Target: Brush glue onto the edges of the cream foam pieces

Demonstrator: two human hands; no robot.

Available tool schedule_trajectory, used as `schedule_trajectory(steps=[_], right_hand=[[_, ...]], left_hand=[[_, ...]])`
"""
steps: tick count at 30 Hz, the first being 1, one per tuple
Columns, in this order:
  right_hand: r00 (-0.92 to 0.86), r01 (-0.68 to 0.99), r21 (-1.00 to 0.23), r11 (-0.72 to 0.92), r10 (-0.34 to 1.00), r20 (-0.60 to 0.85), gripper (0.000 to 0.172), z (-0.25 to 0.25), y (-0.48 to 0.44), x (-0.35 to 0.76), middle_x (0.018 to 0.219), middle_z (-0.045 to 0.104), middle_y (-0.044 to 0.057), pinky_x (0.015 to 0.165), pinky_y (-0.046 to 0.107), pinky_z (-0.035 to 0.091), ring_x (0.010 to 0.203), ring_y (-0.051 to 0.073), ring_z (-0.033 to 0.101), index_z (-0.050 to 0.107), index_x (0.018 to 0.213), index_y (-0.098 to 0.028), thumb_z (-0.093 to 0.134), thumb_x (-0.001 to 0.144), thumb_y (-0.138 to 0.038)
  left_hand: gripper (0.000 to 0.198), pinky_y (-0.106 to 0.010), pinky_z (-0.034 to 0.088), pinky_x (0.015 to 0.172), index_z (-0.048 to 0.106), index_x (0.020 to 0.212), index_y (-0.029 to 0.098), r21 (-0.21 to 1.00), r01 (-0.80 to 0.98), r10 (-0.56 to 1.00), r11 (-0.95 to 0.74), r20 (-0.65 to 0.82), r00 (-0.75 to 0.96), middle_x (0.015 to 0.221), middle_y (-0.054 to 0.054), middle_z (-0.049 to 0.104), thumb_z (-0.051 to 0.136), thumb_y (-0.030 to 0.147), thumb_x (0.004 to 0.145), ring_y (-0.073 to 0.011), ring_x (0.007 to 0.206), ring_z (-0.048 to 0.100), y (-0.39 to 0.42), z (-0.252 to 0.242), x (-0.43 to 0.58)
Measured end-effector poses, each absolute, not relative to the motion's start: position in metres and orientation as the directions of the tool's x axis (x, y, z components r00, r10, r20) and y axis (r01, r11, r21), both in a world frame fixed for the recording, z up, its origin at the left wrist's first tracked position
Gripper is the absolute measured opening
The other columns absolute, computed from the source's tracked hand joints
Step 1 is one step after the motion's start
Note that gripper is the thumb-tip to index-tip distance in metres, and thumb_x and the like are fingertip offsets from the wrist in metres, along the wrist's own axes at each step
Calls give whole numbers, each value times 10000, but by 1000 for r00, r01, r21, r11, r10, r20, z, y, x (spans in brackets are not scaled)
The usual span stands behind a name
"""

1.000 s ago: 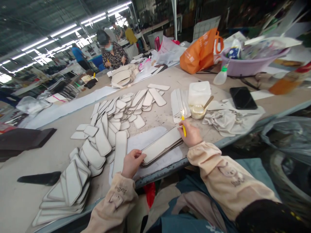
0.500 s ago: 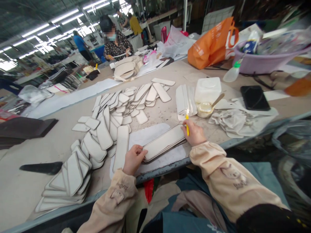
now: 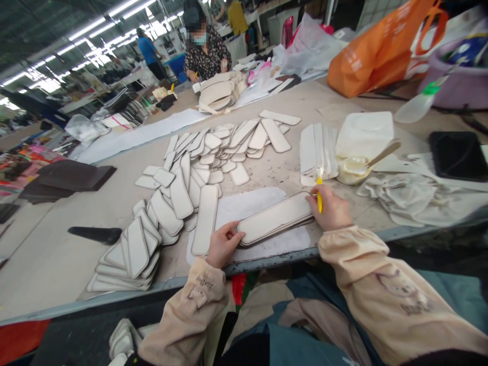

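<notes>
Fingers (image 3: 229, 229) of the left hand (image 3: 221, 246) are closed on the left end of a white panel stack (image 3: 275, 217); by the right hand (image 3: 332, 207), a yellow-handled brush (image 3: 319, 197) is gripped at the stack's right end. Under it, white paper (image 3: 251, 202) is spread; leftward, loose panels (image 3: 180, 194) are heaped.

Strip lts (image 3: 139, 9) lit under dk clg (image 3: 46, 25).

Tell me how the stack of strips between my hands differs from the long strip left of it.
The stack runs roughly along the table edge, while the long strip points away from it. The stack shows several layers; the long strip looks single. The left hand and right hand touch the stack's ends; neither grips the long strip. Both have pale faces and darker edges.
</notes>
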State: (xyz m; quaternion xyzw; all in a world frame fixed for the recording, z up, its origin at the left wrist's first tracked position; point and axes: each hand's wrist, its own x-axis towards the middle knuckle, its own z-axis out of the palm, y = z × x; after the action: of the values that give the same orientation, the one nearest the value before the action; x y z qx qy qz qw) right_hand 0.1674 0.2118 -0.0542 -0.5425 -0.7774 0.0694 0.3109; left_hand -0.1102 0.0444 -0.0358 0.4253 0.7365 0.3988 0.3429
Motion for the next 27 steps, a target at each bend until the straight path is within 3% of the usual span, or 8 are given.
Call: schedule_trajectory(steps=[8, 21, 24, 27], right_hand=[[-221, 778, -468, 420, 879, 422, 190, -56, 212, 168, 814, 656, 68, 587, 317, 405, 680, 240, 607, 554, 986, -222, 471, 896, -368], [-240, 787, -446, 427, 877, 416, 116, -49, 213, 166, 818, 659, 65, 657, 300, 473, 735, 217, 623, 572, 971, -206, 506, 889, -254], [-305, 745, -419, 519, 824, 479, 129, -42, 203, 157, 904, 676, 99, 775, 341, 507, 884, 239, 635, 578, 988, -203, 480, 920, -251], [-490, 515, -436, 738, 671, 556, 148, -39, 179, 136, 1081, 668, 137, 951, 363, 478, 1124, 230, 585, 580, 1008, -191, 478, 935, -268]], left_hand=[[462, -237, 408, 572, 649, 1080, 138, 886, 323, 885, 334, -176, -432, 630, 42, 530, 699, 413, 712, -109, 572, 486, 45, -37, -106], [539, -241, 393, 560, 625, 1067, 144, 860, 330, 866, 390, -221, -449, 645, 52, 519, 710, 497, 668, -111, 562, 463, 47, -31, -104], [559, -245, 389, 540, 628, 1052, 158, 859, 329, 864, 391, -220, -452, 626, 58, 516, 718, 531, 647, -114, 540, 461, 47, -29, -103], [562, -249, 397, 537, 633, 1034, 166, 854, 345, 867, 389, -212, -452, 626, 53, 527, 726, 548, 632, -121, 545, 477, 48, -28, -103]])
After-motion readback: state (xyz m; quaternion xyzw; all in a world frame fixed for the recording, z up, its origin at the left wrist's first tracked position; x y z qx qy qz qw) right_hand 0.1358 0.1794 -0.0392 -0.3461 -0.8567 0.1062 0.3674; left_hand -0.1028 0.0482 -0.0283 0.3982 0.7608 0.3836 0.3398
